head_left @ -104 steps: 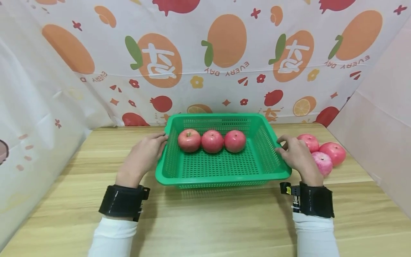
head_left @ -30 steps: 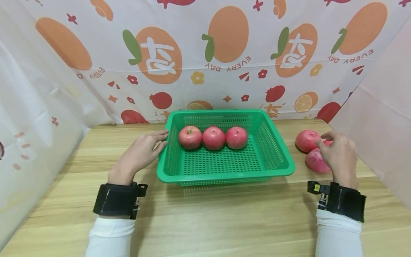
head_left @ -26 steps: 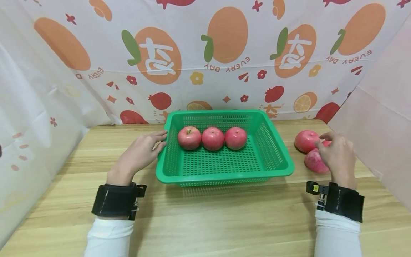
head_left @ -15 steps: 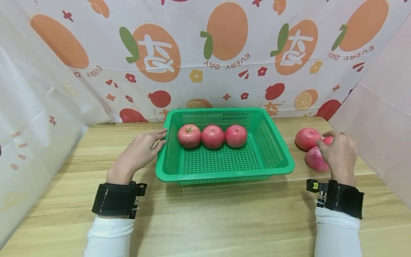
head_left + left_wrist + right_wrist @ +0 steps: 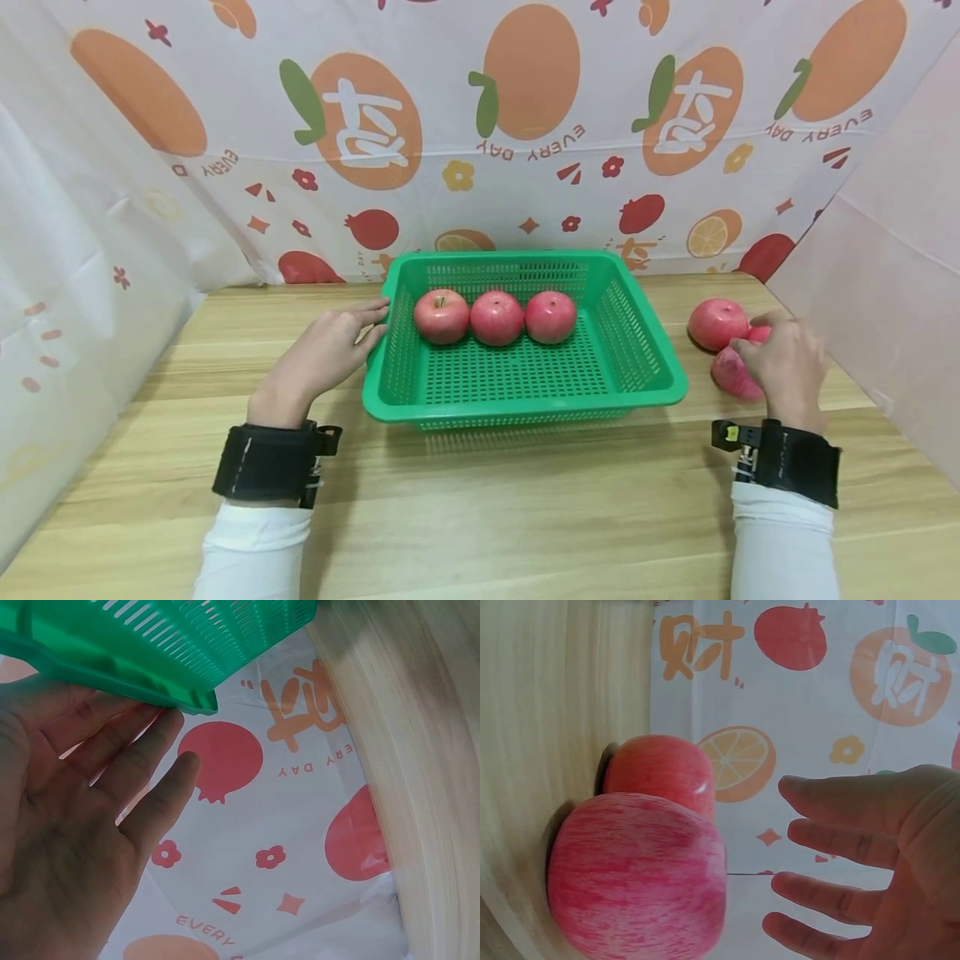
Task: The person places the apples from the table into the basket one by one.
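Note:
Fairly straight fingers of my left hand (image 5: 324, 354) touch the left rim of a green plastic basket (image 5: 517, 410); in the left wrist view the hand (image 5: 82, 825) has its fingertips under that rim. Three red apples stand in a row inside, a left one (image 5: 441, 317), a middle one (image 5: 497, 318) and a right one (image 5: 551, 317). My right hand (image 5: 787, 367) is over three more apples on the table, partly hiding two. In the right wrist view its extended fingers (image 5: 832, 832) are apart from a streaked pink apple (image 5: 641, 877) and a red apple (image 5: 660, 769) behind it.
A wooden table (image 5: 525, 508) carries everything. A fruit-printed white cloth (image 5: 525, 200) hangs behind, close to the basket's far side. Pale sheets stand at the left (image 5: 97, 250) and right (image 5: 892, 275). The rear loose apple (image 5: 717, 324) lies right of the basket.
My right hand has left the basket's right rim and moved right, over the loose apples. In the last half second it has shifted slightly left and lower. My left hand stays at the left rim.

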{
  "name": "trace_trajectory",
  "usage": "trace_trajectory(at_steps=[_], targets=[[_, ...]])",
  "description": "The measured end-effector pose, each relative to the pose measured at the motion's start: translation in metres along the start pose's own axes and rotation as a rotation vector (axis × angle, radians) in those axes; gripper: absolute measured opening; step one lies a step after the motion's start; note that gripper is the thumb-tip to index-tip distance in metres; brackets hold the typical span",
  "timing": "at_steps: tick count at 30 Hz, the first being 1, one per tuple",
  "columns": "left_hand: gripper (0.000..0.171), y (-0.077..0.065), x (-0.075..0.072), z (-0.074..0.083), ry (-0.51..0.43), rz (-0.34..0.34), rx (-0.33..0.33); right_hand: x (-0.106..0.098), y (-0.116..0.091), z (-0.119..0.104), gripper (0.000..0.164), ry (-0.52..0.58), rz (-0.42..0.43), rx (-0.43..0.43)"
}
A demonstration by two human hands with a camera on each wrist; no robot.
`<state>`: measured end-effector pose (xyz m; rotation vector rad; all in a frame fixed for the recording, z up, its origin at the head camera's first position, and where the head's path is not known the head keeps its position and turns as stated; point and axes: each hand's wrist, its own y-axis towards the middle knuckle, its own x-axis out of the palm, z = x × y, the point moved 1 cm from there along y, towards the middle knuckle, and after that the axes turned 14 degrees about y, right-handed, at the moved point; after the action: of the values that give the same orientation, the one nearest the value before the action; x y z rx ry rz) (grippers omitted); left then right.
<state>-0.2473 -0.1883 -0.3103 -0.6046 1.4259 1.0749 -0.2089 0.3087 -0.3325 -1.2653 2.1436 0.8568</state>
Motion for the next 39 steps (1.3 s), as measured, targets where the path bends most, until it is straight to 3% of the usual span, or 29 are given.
trace_trajectory(at_steps=[10,25,36,39], targets=[[0.039,0.0,0.0,0.0,-0.007,0.006,-0.001,0.007,0.002,0.004,0.047,-0.003,-0.061,0.053],[0.039,0.0,0.0,-0.002,-0.008,-0.003,0.003,0.013,0.002,0.016,0.045,-0.054,-0.124,0.054],[0.039,0.0,-0.001,-0.002,-0.016,-0.009,-0.004,0.017,0.006,0.023,0.07,-0.111,-0.357,0.089],[0.039,0.0,-0.001,-0.001,-0.018,-0.012,-0.006,0.02,0.005,0.025,0.073,-0.109,-0.376,0.11]])
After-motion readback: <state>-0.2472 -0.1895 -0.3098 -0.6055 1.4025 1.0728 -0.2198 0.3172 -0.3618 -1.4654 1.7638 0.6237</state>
